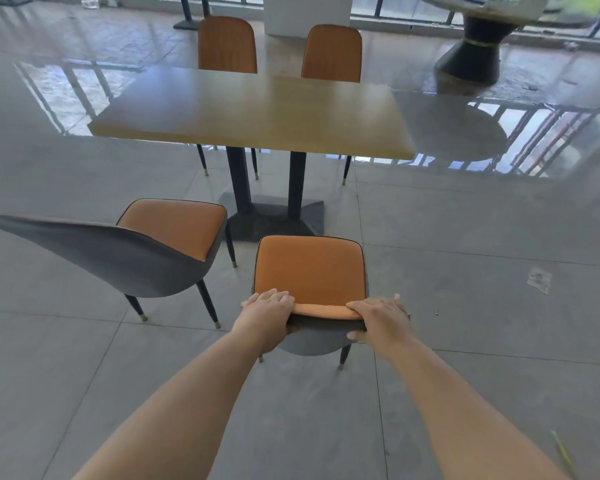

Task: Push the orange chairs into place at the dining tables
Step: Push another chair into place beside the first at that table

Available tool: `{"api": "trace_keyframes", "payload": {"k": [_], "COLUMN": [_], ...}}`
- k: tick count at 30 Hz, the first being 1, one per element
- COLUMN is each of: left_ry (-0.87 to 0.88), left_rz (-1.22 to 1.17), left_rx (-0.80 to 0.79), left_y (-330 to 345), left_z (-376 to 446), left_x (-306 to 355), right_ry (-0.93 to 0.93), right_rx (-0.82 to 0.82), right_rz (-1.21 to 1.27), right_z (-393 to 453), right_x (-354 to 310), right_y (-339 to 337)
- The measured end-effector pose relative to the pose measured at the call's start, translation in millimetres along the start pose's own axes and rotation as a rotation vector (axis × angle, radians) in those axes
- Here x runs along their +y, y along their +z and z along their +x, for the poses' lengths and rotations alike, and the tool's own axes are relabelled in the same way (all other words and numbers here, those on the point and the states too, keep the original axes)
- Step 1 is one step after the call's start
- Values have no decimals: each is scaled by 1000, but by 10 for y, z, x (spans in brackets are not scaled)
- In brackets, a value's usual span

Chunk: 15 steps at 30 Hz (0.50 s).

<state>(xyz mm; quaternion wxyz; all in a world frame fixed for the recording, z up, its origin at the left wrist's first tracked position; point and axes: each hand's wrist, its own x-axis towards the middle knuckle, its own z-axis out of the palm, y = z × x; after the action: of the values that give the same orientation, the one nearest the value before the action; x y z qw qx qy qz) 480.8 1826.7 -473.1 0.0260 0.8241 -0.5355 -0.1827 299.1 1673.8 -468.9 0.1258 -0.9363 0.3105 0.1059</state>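
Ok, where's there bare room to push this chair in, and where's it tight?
Bare floor lies between the held chair and the table's near edge. Tight spots: the table base ahead, and the angled chair to the left.

Place: a dining hall or restaurant, seemingly not yet in use.
Bench: a long wooden bench [253, 112] stands on two dark posts with a flat dark base [274, 213].
Seating: four matching orange chairs with grey shells are around it, two at the far side [227, 45] [332, 53] and two at the near side [174, 226] [310, 268].
Other furniture: a round table with a dark pedestal [471, 53] stands at the back right.
Floor: large grey glossy tiles [465, 237] reflect the windows.
Windows: tall dark-framed windows [395, 8] run along the far wall.
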Motion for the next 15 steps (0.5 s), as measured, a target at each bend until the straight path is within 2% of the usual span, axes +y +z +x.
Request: {"api": "trace_keyframes", "payload": {"k": [15], "left_ry": [-34], "left_rz": [-17], "left_rx": [-53], "left_y": [-379], "left_z": [1012], "left_x": [-399], "right_ry": [-21], "right_rx": [30], "right_rz": [3], "right_z": [1056], "right_x": [155], "right_y": [-259]}}
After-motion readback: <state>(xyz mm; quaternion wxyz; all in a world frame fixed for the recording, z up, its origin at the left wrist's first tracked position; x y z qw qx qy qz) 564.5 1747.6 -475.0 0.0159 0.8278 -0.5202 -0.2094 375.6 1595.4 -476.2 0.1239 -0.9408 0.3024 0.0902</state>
